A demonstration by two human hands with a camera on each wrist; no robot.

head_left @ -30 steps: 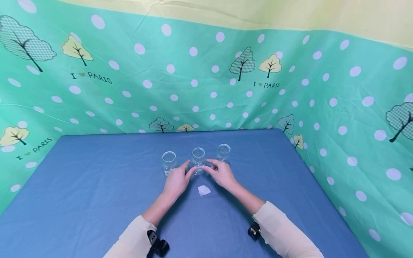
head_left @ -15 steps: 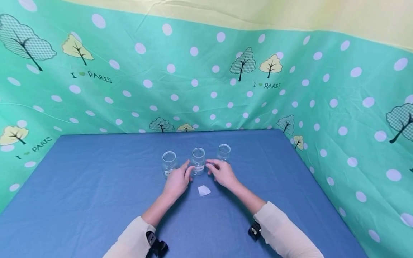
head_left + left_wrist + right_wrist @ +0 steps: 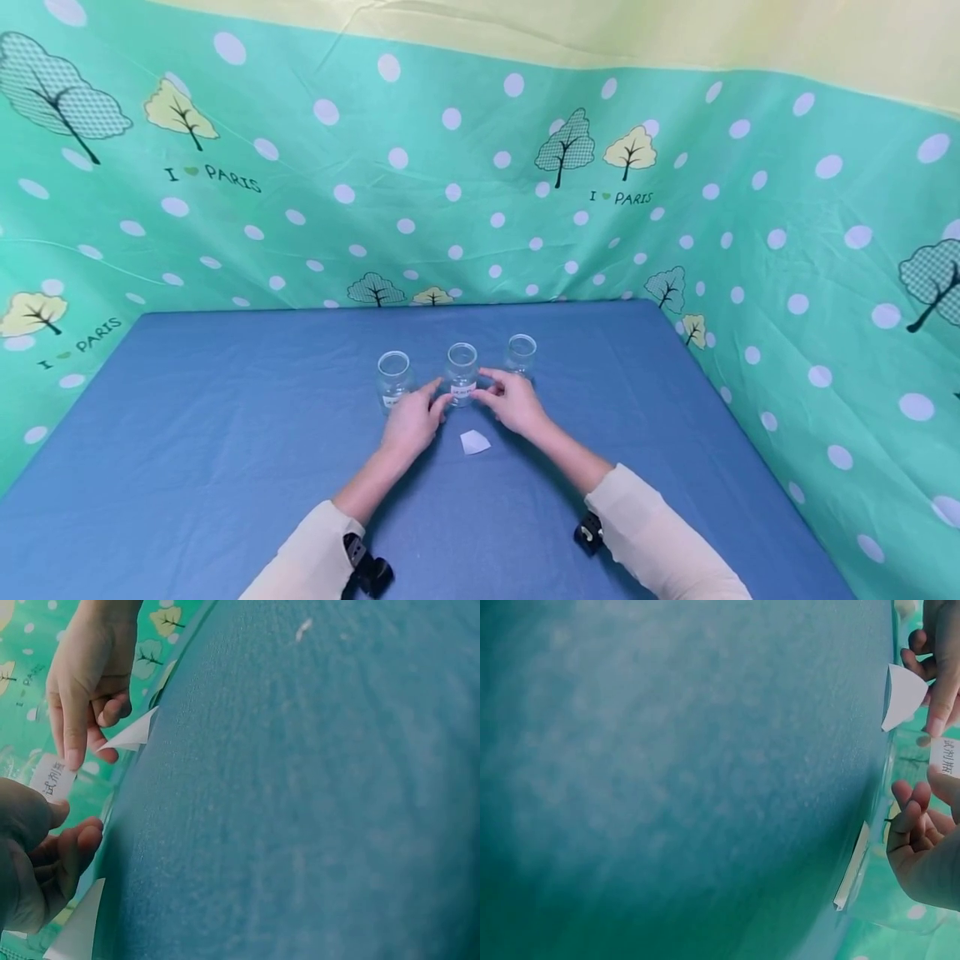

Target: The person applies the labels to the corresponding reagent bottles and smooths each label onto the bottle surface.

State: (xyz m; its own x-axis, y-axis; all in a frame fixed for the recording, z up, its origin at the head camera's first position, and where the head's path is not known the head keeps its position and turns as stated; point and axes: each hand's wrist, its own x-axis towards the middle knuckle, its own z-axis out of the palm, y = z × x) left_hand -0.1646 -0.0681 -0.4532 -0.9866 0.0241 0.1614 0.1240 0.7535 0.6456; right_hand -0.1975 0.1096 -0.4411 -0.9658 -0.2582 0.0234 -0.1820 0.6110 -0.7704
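In the head view, three clear glass jars stand upright in a row. My left hand (image 3: 409, 421) and right hand (image 3: 519, 407) hold the middle jar (image 3: 462, 363) from both sides. Across its front runs a white label (image 3: 462, 390) with dark print. My left thumb lies at the label's left end and my right thumb presses its right end. The left wrist view shows a thumb at either end of the label (image 3: 51, 778); part of the label (image 3: 946, 757) is cut off in the right wrist view. Close beside my left hand is the left jar (image 3: 393, 375), labelled too and partly hidden.
Behind my right hand stands the right jar (image 3: 521, 352), its lower part covered. A small white paper piece (image 3: 474, 442) lies in front of the middle jar on the blue tablecloth (image 3: 247, 433). A green dotted curtain (image 3: 450, 208) hangs behind and at the sides.
Half a second ago my right thumb was off the label; now it is back on its right end. My left thumb has dropped slightly lower. The jars have stayed in place.
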